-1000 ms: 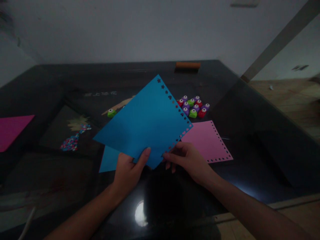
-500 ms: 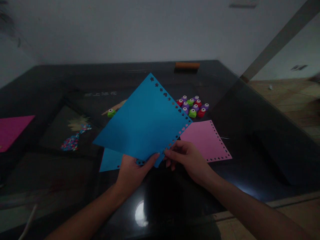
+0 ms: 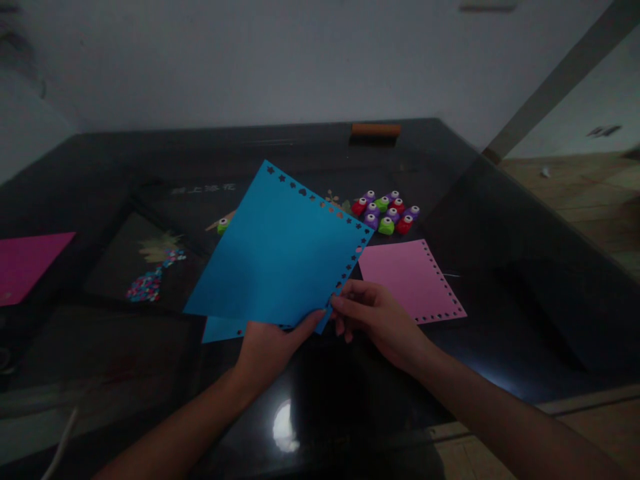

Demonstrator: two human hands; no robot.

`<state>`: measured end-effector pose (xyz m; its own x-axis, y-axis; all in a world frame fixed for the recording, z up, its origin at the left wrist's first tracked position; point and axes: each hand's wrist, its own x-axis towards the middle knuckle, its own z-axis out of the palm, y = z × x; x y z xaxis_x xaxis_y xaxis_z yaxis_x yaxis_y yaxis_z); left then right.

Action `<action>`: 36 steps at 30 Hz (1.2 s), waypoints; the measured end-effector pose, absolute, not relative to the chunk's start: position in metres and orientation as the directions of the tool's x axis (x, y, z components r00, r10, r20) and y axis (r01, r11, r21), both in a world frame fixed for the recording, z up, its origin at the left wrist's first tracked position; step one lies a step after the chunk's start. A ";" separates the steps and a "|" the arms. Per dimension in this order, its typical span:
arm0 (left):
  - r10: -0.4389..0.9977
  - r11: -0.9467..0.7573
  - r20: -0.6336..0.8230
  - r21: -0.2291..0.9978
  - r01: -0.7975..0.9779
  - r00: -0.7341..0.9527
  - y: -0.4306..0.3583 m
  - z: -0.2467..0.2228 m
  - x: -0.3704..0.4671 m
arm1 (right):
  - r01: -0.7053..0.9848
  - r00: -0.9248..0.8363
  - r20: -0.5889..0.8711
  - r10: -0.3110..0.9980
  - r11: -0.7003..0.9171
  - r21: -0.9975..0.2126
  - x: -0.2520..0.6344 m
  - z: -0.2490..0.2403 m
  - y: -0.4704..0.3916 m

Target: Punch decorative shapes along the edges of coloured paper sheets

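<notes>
A sheet of blue paper (image 3: 280,253) is held up tilted above the table, with small punched shapes along its far and right edges. My left hand (image 3: 273,350) grips its near edge, thumb on top and the other fingers hidden underneath. At the near right corner, my right hand (image 3: 367,310) pinches the sheet between thumb and forefinger. Partly covered below lies another blue sheet (image 3: 220,329). Right of my hands rests a pink sheet (image 3: 397,277) with holes punched along two edges.
Beyond the pink sheet stand several red, green and purple craft punches (image 3: 386,212); one green punch (image 3: 223,225) is to the left. Small colored paper bits (image 3: 146,285) lie at left, near a magenta sheet (image 3: 33,265). A brown roll (image 3: 376,130) sits at the back edge.
The held blue sheet has turned counterclockwise, its far corner swinging left and its right corner lowering slightly leftward. Both hands keep hold of it near the same place.
</notes>
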<state>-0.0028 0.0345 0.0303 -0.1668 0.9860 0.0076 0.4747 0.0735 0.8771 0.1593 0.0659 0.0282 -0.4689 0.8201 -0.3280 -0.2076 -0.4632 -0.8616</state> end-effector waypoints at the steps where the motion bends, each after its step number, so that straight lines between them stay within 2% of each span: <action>1: 0.986 0.070 0.010 0.877 0.475 -0.164 0.035 0.030 -0.003 | -0.200 -0.465 -0.324 0.824 -0.454 -0.868 0.159 0.029 0.066; 10: 0.993 0.075 -0.033 0.912 0.404 -0.111 0.042 0.029 -0.012 | -0.103 -0.493 -0.283 0.822 -0.379 -0.920 0.163 0.029 0.069; 14: 0.992 0.116 -0.094 0.940 0.321 -0.081 0.047 0.030 -0.012 | -0.079 -0.478 -0.294 0.828 -0.374 -0.924 0.163 0.029 0.070; 18: 0.972 0.130 -0.113 0.989 0.071 -0.204 0.055 0.029 -0.018 | -0.085 -0.450 -0.311 0.837 -0.386 -0.918 0.162 0.027 0.070; 21: 0.936 -0.014 0.000 0.999 -0.037 -0.352 0.060 0.034 -0.029 | -0.100 -0.421 -0.312 0.852 -0.385 -0.917 0.162 0.025 0.071; 22: 0.917 -0.089 0.079 0.996 -0.009 -0.392 0.060 0.037 -0.032 | -0.101 -0.410 -0.313 0.857 -0.384 -0.918 0.161 0.025 0.071; 24: 0.879 -0.211 0.261 0.963 0.166 -0.398 0.059 0.042 -0.036 | -0.091 -0.393 -0.315 0.864 -0.377 -0.922 0.160 0.023 0.072; 26: 0.894 -0.256 0.381 0.868 0.426 -0.238 0.056 0.046 -0.035 | -0.061 -0.383 -0.306 0.872 -0.355 -0.933 0.160 0.022 0.072; 28: 0.932 -0.286 0.362 0.728 0.623 0.004 0.052 0.046 -0.031 | -0.018 -0.378 -0.281 0.882 -0.311 -0.950 0.159 0.021 0.072; 30: 0.938 -0.329 0.306 0.630 0.703 0.164 0.051 0.044 -0.026 | 0.026 -0.382 -0.250 0.890 -0.260 -0.965 0.157 0.020 0.072; 33: 0.943 -0.328 0.249 0.576 0.749 0.221 0.051 0.039 -0.022 | 0.077 -0.392 -0.216 0.894 -0.203 -0.976 0.155 0.019 0.071; 36: 0.948 -0.318 0.205 0.574 0.755 0.244 0.051 0.035 -0.021 | 0.121 -0.389 -0.196 0.900 -0.161 -0.979 0.152 0.019 0.070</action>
<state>-0.0205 0.0511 0.0354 0.2438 0.9480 0.2045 0.7550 -0.3179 0.5735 0.1518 0.0702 0.0194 -0.3892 0.9000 -0.1962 0.1206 -0.1614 -0.9795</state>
